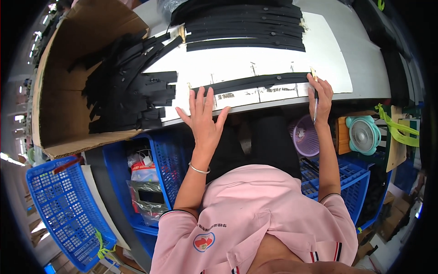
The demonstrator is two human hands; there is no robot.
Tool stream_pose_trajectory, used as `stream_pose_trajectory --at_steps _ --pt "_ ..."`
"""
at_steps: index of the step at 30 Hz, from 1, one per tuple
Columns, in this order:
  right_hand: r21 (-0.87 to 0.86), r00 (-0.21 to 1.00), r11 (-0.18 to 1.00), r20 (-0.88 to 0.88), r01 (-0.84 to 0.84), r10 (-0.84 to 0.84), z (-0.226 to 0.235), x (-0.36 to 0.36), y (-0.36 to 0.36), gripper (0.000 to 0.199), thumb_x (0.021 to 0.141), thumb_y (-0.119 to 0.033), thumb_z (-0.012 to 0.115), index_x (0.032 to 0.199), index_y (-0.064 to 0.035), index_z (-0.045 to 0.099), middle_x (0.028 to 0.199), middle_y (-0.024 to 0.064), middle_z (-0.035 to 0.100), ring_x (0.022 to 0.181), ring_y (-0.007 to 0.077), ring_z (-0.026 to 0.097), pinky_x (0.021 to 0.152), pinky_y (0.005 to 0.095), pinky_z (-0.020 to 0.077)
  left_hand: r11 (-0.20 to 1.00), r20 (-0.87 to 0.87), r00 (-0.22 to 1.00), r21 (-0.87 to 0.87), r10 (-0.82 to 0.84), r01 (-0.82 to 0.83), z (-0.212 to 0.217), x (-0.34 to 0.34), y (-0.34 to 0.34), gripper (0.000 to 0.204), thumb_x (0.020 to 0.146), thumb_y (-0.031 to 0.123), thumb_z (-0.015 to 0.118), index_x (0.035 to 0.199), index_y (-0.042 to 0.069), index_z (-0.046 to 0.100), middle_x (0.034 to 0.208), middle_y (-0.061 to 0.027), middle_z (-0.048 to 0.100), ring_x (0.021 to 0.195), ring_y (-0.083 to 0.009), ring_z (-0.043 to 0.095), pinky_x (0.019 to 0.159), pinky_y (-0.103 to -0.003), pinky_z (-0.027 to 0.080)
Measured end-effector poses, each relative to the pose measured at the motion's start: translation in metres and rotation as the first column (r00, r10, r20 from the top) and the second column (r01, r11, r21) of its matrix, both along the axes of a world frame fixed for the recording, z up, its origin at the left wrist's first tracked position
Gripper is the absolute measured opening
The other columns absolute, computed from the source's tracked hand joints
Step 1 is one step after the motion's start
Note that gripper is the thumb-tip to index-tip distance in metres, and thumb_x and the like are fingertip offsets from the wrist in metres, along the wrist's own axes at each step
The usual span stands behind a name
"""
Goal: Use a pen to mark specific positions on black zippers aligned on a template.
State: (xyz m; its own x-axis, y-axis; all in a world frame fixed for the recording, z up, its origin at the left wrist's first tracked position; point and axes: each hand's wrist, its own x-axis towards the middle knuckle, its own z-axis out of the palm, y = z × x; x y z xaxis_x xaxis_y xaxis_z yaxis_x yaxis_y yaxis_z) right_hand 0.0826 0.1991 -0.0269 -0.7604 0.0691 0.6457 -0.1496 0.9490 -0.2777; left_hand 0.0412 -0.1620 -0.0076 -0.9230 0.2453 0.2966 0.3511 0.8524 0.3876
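Head view: a single long black strap point(255, 82) lies across the white worktop point(237, 61), roughly parallel to its near edge and a little back from it. The left hand point(204, 119) presses flat, fingers spread wide and empty, at the near edge by the strap's left end, probably to steady the work. The right hand point(321, 97) rests its fingertips on the strap's right end, its grip closed on a slim pen-like tool point(315, 106) that hangs point-down over the near edge. A stack of similar black straps point(244, 25) sits at the far edge, well apart from the one in hand; between them the white surface gives open room. More black straps point(130, 89) are heaped in the cardboard box point(59, 91) off the left end, some spilling onto the worktop's left edge. Below the near edge stand blue plastic crates point(68, 205), a purple basket point(305, 137) and a small teal fan point(363, 134).
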Motion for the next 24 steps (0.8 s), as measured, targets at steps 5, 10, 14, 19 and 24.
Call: stream_pose_trajectory --at_steps 5,10,14,19,24 --pt "-0.001 0.996 0.997 0.054 0.071 -0.071 0.013 0.0 -0.014 0.032 0.097 -0.005 0.066 0.129 -0.0075 0.069 0.122 0.0084 0.07 0.119 0.0268 0.061 0.112 0.0429 0.0423 1.0 -0.023 0.999 0.005 0.024 -0.023 -0.006 -0.001 -0.005 0.07 0.088 0.046 0.078 0.147 0.014 0.057 0.154 -0.0081 0.05 0.151 -0.0313 0.033 0.12 -0.066 0.001" --pt "-0.31 0.993 0.948 0.063 -0.075 0.099 0.056 -0.024 -0.078 0.021 0.102 -0.01 0.059 0.12 -0.0047 0.069 0.119 0.0081 0.072 0.116 0.0244 0.063 0.11 0.0419 0.0421 1.0 -0.038 0.999 0.018 0.013 -0.012 -0.007 -0.002 -0.005 0.069 0.089 0.046 0.077 0.147 0.014 0.056 0.153 -0.0076 0.051 0.15 -0.031 0.034 0.121 -0.064 0.005" --pt "-0.775 0.915 0.611 0.117 -0.16 0.387 0.068 -0.057 -0.148 0.018 0.098 -0.014 0.066 0.108 -0.0018 0.075 0.105 0.0088 0.075 0.088 0.0165 0.067 0.079 0.0298 0.0518 1.0 -0.058 0.998 0.006 0.018 -0.017 -0.009 -0.002 -0.005 0.069 0.089 0.047 0.076 0.147 0.014 0.056 0.153 -0.0075 0.05 0.15 -0.0307 0.035 0.121 -0.064 0.006" --pt "-0.85 0.849 0.508 0.163 -0.138 0.503 0.038 -0.094 -0.199 0.019 0.101 -0.013 0.064 0.104 0.0013 0.076 0.095 0.0051 0.075 0.074 0.0085 0.062 0.067 0.022 0.0491 0.999 -0.066 0.998 0.031 0.016 -0.014 -0.01 -0.002 -0.003 0.068 0.089 0.047 0.074 0.146 0.014 0.056 0.154 -0.0077 0.05 0.15 -0.0308 0.035 0.12 -0.064 0.007" --pt "-0.776 0.844 0.607 0.201 -0.172 0.497 0.025 -0.1 -0.207 0.023 0.101 -0.015 0.065 0.095 0.0059 0.075 0.091 0.0041 0.076 0.067 0.0079 0.062 0.062 0.0227 0.0487 0.999 -0.056 0.998 0.039 0.013 -0.011 -0.008 -0.003 -0.006 0.069 0.089 0.048 0.074 0.146 0.014 0.056 0.155 -0.0078 0.049 0.151 -0.031 0.034 0.12 -0.064 0.006"
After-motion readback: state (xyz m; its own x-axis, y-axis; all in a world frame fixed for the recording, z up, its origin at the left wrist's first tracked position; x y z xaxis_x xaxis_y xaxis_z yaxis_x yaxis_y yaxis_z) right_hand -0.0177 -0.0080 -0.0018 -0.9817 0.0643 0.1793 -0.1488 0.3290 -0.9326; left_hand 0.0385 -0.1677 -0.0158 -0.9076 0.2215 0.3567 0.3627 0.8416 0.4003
